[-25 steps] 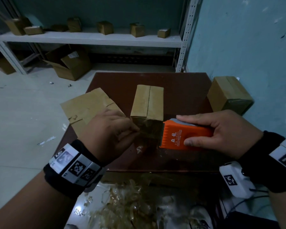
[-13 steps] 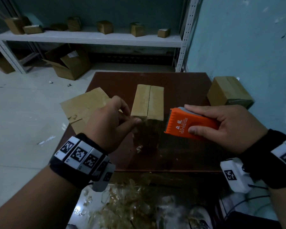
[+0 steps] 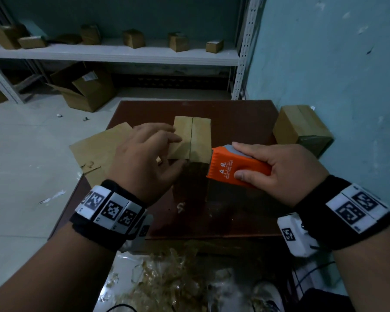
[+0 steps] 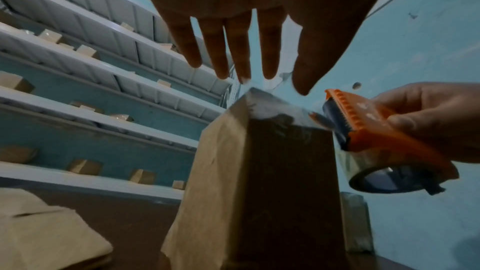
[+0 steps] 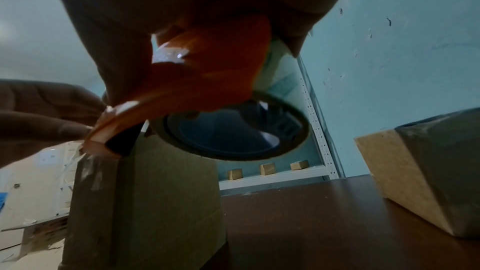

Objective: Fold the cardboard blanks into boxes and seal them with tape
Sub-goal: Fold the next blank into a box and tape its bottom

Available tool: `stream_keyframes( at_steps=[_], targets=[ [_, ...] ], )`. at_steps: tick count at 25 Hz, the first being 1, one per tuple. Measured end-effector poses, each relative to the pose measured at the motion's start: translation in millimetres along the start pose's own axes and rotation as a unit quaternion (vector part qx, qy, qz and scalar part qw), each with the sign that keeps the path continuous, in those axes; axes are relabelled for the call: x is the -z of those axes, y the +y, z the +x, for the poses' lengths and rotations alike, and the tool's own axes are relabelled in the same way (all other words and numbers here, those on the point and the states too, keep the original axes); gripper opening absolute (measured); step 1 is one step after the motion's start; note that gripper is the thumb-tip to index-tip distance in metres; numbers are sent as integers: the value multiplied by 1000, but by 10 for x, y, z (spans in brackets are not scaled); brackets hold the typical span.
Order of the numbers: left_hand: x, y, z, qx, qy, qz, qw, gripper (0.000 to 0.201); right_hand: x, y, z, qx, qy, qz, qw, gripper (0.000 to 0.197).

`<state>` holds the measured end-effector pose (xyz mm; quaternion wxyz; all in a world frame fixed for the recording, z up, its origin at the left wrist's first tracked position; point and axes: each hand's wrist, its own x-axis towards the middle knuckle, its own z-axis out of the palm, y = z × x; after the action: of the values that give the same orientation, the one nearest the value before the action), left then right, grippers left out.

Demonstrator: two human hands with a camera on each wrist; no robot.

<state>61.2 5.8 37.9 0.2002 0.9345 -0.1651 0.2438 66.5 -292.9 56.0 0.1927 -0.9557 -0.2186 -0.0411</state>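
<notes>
orange tape dispenser above upright box

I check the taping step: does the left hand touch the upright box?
Cannot tell. Head view: the left hand overlaps the box top. Left wrist view: its fingertips end near the top edge, neither contact nor gap plain.

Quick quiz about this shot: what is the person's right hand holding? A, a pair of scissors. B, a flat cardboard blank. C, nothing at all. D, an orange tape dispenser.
D: the right hand grips the orange tape dispenser, its front edge right at the upright cardboard box, while the left hand is open over the box.
</notes>
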Motion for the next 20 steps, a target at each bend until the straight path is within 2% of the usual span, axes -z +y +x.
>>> stream_keyframes(
  at_steps=[2, 4, 7, 12, 20],
  targets=[
    [-114, -19, 39, -24, -67, -44, 996, 51, -1, 3, 12, -3, -5, 2, 1000, 76],
    [-208, -27, 62, -40, -107, -67, 991, 47, 4, 2, 16, -9, -10, 3, 1000, 76],
    [-250, -118, 79, -54, -101, -89, 989, 39, 42, 24, 10, -25, -18, 11, 999, 77],
    [-291, -119, 83, -54, -90, -85, 991, 37, 196, 115, -61, -70, -19, 45, 996, 82],
    [-310, -107, 70, -48, -87, -92, 991, 38, 303, 61, -87, -95, -26, 9, 995, 79]
  ],
)
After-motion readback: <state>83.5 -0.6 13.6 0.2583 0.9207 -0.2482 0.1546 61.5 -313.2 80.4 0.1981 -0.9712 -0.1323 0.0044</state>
